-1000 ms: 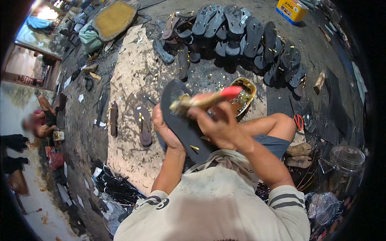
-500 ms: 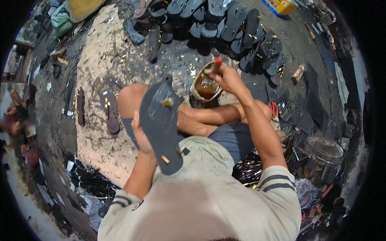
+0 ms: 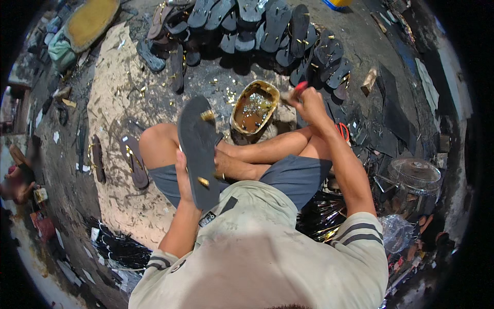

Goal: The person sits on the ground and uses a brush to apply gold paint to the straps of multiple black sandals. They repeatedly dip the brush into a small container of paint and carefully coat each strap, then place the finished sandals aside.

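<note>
Item 1, packages: I note a yellow box (image 3: 337, 3) with a blue edge at the top rim, far beyond my right hand (image 3: 309, 103); its print is too small to make out. A clear crumpled plastic bag (image 3: 396, 232) lies low to the right of my right elbow.

Item 2, work piece: a dark sandal sole (image 3: 198, 149) stands tilted, near upright, over my lap. My left hand (image 3: 183, 177) grips it along its left edge, fingers wrapped behind, thumb forward. Small brass-coloured fittings show near its top and lower face.

Item 3, tool: my right hand is closed around a red-handled brush (image 3: 297, 90), reached out well apart from the sole, just to the right of a shallow yellowed bowl (image 3: 254, 105) of brown glue. The bowl sits between the two hands, ahead of my knees.

Item 4, stock: a row of dark sandals (image 3: 267, 26) lies heaped beyond the bowl. Two loose sandals (image 3: 135, 162) rest left of my left hand. Orange-handled scissors (image 3: 343, 131) lie just right of my right forearm. A round wire fan guard (image 3: 416, 175) sits further right.

Item 5, surface: I sit cross-legged on a pale, scuffed board (image 3: 110, 103) over a dark concrete floor (image 3: 381, 46) littered with scraps. A bundle of black straps (image 3: 116, 247) lies below my left elbow.
</note>
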